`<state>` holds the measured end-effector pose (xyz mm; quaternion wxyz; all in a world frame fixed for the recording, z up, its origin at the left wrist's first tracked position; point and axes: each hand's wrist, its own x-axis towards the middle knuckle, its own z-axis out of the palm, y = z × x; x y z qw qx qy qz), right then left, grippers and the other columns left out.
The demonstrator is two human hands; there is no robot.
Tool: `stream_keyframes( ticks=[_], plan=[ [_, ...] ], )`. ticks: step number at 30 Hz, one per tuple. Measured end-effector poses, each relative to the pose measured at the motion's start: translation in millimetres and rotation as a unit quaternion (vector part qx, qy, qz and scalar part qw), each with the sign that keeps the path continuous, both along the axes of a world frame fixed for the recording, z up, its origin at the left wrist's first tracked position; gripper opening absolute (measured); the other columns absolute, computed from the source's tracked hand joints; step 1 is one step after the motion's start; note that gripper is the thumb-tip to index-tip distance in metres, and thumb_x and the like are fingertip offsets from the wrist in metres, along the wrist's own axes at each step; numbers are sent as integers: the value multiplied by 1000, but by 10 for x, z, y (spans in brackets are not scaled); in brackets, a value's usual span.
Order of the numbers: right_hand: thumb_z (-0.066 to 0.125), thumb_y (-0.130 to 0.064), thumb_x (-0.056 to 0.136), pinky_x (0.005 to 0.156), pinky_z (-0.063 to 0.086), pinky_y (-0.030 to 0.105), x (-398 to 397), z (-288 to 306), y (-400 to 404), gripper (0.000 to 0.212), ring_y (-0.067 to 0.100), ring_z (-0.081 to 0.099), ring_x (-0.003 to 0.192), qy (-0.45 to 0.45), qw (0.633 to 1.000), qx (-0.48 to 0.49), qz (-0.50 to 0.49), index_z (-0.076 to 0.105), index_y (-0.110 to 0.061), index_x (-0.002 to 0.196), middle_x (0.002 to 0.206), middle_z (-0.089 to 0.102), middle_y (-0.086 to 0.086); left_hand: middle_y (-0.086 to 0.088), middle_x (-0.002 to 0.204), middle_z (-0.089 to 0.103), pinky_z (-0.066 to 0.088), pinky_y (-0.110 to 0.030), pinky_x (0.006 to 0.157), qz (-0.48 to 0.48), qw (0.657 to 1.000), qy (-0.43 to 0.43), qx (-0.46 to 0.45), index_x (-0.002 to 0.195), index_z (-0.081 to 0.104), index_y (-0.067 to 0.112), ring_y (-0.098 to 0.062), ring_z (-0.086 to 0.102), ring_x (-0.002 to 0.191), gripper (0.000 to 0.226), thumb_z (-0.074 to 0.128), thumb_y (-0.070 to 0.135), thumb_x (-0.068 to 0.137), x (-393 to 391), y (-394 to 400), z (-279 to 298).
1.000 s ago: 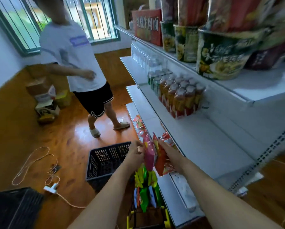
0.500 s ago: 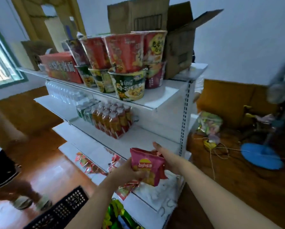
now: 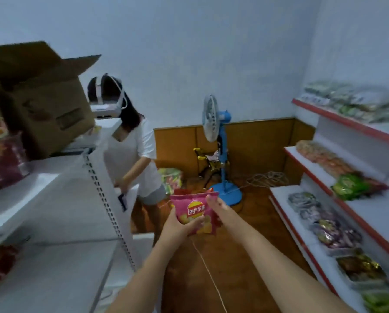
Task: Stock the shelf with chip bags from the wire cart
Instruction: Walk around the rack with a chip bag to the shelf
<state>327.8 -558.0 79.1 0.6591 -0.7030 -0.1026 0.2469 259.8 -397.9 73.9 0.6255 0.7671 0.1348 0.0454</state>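
Observation:
I hold a small bundle of chip bags, with a pink Lay's chip bag (image 3: 192, 211) in front and red bags behind it, out over the wooden floor at mid-frame. My left hand (image 3: 177, 227) grips the bundle from below and the left side. My right hand (image 3: 218, 208) grips its right edge, thumb on the front. The white shelf unit (image 3: 60, 222) I faced earlier stands at my left; a second white, red-edged shelf (image 3: 347, 213) with snack packs runs along the right. The wire cart is out of view.
A person in a white shirt with a head-worn camera (image 3: 130, 154) bends at the end of the left shelf. A blue standing fan (image 3: 220, 154) and loose cables (image 3: 265, 179) sit on the floor ahead. An open cardboard box (image 3: 46, 105) rests on the left shelf top.
My view has swung right, away from the left shelf toward the far wall and right-hand shelf. Both hands kept hold of the chip bags and carried them along.

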Motion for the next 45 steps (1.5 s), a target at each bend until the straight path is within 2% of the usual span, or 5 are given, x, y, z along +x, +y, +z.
stream_keyframes(
  ticks=[10,21,27,39,45],
  plan=[
    [72,-52,78,71,55,17,1584,-80,-2556,49,1,65,91,-36,962,2,-270,56,-31,119,106,68,-12,5,100,67,56,-16,60,-252,962,80,-74,116,49,28,-12,70,84,35,70,33,88,2421,-2601,33],
    [63,-60,82,68,56,17,1716,-616,-5047,59,6,68,92,13,853,-17,-522,50,-34,133,116,66,-10,-5,102,74,61,-36,78,-453,868,169,-108,119,57,19,-26,73,91,37,72,30,86,3315,-5354,-471],
    [78,-62,64,87,59,42,1795,-1013,-5526,74,15,70,100,60,801,1,-596,51,-34,127,115,68,-9,5,100,66,55,-18,59,-539,826,163,-36,124,50,16,-12,68,85,42,70,26,89,3716,-6095,-857],
    [71,-39,84,71,49,24,4023,-1495,-5760,48,14,64,93,102,691,3,-715,51,-26,126,117,66,0,-2,112,65,57,-44,91,-624,764,45,156,120,54,49,-20,66,102,54,50,82,78,6185,-6813,-2155],
    [61,-41,92,91,53,38,4718,-1634,-5905,48,23,62,109,130,649,-15,-749,48,-29,136,127,62,0,4,100,67,48,-15,66,-689,707,91,131,125,51,27,-10,64,81,30,54,40,98,6776,-6834,-1506]
  ],
)
